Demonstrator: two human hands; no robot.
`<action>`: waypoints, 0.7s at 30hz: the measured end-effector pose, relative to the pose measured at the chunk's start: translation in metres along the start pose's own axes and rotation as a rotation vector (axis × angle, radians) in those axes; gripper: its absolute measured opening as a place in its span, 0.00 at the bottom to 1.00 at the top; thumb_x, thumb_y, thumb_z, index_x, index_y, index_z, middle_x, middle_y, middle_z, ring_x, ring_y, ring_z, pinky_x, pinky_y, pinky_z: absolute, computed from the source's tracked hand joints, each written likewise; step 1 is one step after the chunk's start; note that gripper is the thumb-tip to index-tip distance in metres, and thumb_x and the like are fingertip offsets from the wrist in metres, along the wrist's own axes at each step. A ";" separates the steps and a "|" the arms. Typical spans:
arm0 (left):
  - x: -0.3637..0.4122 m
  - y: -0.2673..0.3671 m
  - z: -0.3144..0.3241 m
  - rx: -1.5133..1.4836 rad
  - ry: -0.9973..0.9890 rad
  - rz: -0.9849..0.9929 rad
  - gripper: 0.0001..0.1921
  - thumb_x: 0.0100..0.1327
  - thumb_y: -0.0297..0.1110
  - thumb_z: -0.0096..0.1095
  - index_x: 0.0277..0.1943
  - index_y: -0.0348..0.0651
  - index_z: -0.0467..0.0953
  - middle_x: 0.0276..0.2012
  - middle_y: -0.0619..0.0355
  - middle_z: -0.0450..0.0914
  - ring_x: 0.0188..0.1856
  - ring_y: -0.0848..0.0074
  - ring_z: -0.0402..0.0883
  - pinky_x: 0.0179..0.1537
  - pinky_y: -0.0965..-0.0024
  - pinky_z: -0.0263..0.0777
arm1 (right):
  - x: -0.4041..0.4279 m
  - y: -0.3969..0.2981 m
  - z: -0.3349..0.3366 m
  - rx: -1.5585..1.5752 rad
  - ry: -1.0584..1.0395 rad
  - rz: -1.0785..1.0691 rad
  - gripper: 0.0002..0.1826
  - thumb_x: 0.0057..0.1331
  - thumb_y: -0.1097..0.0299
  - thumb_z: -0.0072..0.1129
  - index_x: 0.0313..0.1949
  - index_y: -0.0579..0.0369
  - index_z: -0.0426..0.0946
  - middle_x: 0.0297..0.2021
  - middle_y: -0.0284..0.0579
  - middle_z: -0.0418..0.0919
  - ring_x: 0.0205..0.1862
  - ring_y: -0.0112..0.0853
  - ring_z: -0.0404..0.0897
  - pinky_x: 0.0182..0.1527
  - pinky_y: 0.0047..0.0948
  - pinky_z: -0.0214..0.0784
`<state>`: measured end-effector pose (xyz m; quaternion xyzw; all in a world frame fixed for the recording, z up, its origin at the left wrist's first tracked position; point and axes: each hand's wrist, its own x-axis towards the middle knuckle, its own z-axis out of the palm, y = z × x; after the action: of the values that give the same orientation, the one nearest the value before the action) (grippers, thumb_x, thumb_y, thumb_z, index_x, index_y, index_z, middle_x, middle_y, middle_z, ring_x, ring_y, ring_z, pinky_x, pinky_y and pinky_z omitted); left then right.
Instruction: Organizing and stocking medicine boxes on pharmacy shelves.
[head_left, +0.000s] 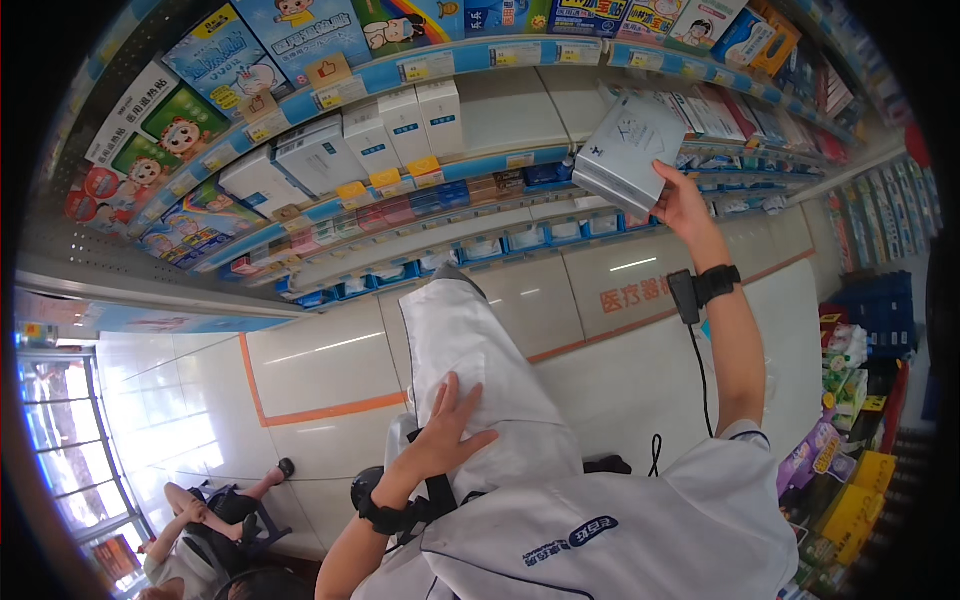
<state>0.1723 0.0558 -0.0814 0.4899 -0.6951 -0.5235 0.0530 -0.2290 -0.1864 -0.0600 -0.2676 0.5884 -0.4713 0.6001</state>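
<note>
My right hand (681, 204) grips the lower right edge of silvery-white product boxes (628, 150), which look like a small stack, held in front of the shelving at the upper right. My thumb lies on the top face, and the other fingers are mostly hidden behind. My left hand (448, 433) rests on the thigh of my white trousers (487, 367), its fingers spread and nothing in it. White boxes (439, 120) stand in a row on the shelf left of the held boxes. Both wrists wear black straps with devices.
Curved shelving with blue price rails (480, 166) spans the top, with patch boxes (300, 37) on its upper tier and blue bins (480, 249) at the bottom. A seated person (187, 540) is at the lower left. Colourful packages (847, 517) stand at the right.
</note>
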 end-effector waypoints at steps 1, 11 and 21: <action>0.000 0.002 -0.001 -0.009 -0.010 -0.014 0.37 0.58 0.47 0.61 0.64 0.35 0.56 0.65 0.25 0.37 0.70 0.46 0.36 0.67 0.58 0.40 | -0.003 0.006 -0.004 -0.003 0.005 0.002 0.28 0.56 0.55 0.62 0.51 0.58 0.68 0.42 0.46 0.75 0.43 0.32 0.75 0.45 0.30 0.70; 0.000 0.001 -0.008 -0.005 -0.064 0.000 0.36 0.60 0.45 0.59 0.64 0.33 0.56 0.65 0.26 0.37 0.70 0.47 0.33 0.67 0.59 0.37 | -0.085 0.083 -0.025 0.030 -0.035 0.164 0.28 0.55 0.56 0.62 0.50 0.62 0.69 0.42 0.46 0.76 0.41 0.32 0.78 0.39 0.29 0.72; 0.005 0.001 -0.007 -0.033 -0.070 0.029 0.35 0.61 0.44 0.59 0.64 0.33 0.56 0.65 0.26 0.37 0.70 0.47 0.33 0.67 0.60 0.36 | -0.054 0.047 0.018 0.060 -0.214 0.102 0.23 0.57 0.58 0.60 0.47 0.61 0.72 0.41 0.41 0.77 0.43 0.27 0.77 0.43 0.26 0.70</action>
<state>0.1732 0.0473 -0.0798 0.4602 -0.6949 -0.5508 0.0441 -0.1928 -0.1238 -0.0743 -0.2678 0.5194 -0.4265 0.6904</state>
